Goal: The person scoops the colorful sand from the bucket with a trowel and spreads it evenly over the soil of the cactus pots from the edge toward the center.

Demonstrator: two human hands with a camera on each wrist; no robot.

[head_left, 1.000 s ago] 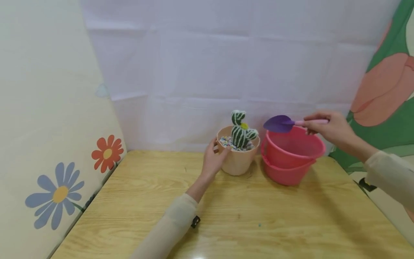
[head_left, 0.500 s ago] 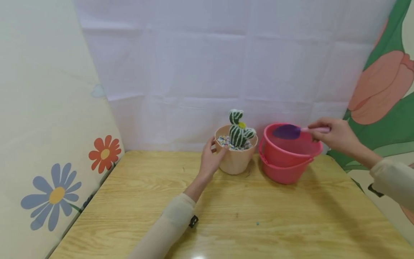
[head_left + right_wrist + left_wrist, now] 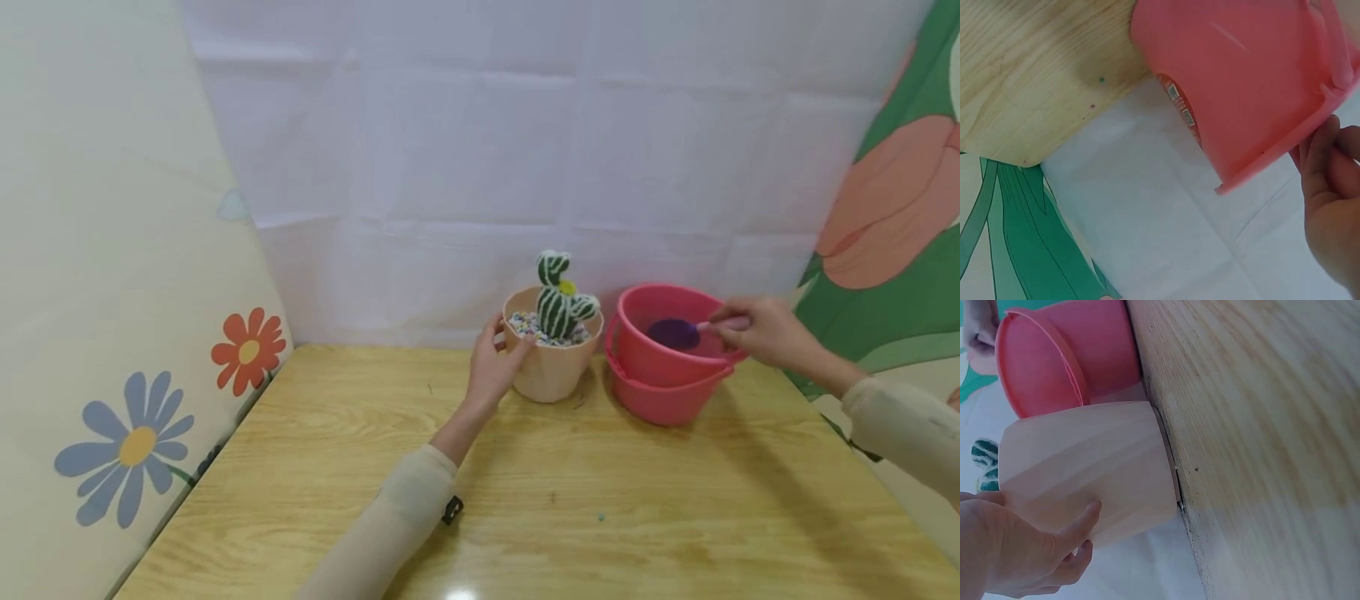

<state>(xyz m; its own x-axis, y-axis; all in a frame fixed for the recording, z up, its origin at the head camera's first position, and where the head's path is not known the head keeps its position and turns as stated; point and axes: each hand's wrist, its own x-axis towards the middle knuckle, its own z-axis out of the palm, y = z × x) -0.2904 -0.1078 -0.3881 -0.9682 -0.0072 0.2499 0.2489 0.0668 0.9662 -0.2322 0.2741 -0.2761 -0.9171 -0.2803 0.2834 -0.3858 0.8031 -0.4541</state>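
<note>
My left hand grips the left side of a peach flower pot, its thumb at the front rim. In the left wrist view its fingers lie against the pot's wall. A knitted green-and-white cactus stands in the pot among small multicoloured pebbles. To the right stands a pink bucket with its handle down. My right hand holds a garden trowel by its pink handle over the bucket's right rim. The purple blade is inside the bucket opening. In the right wrist view the bucket hides the trowel blade.
Pot and bucket stand side by side near the back edge of the wooden table, before a white cloth. A tiny blue-green bit lies toward the front. Floral panels flank both sides.
My right hand has lowered the trowel from above the bucket's back rim, so its blade is now within the bucket. My left hand stays on the pot.
</note>
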